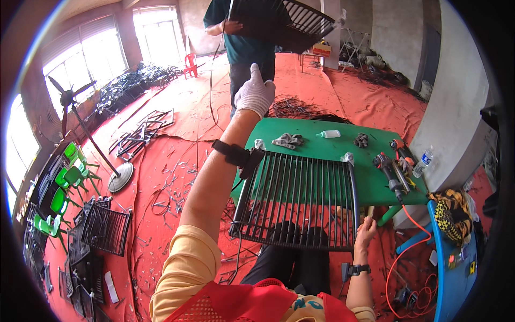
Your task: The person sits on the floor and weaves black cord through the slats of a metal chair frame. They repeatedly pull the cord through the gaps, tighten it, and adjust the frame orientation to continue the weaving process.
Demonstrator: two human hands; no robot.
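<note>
My left hand [254, 94], in a white glove, is stretched forward and up toward a person in a dark green shirt [247, 45], its fingers together and holding nothing that I can see. That person carries a black slatted chair panel [289, 21] up high. My bare right hand [366, 232] grips the right corner of a black woven slatted frame [298, 198] that rests over my lap and against the green table [370, 188].
On the table lie grey gloves [288, 140], a white squeeze bottle [330, 133], a power drill [390, 170] with orange cable and a water bottle [425, 159]. A standing fan [86, 129], green chairs [64, 188], black frames [102, 228], a blue chair [450, 257].
</note>
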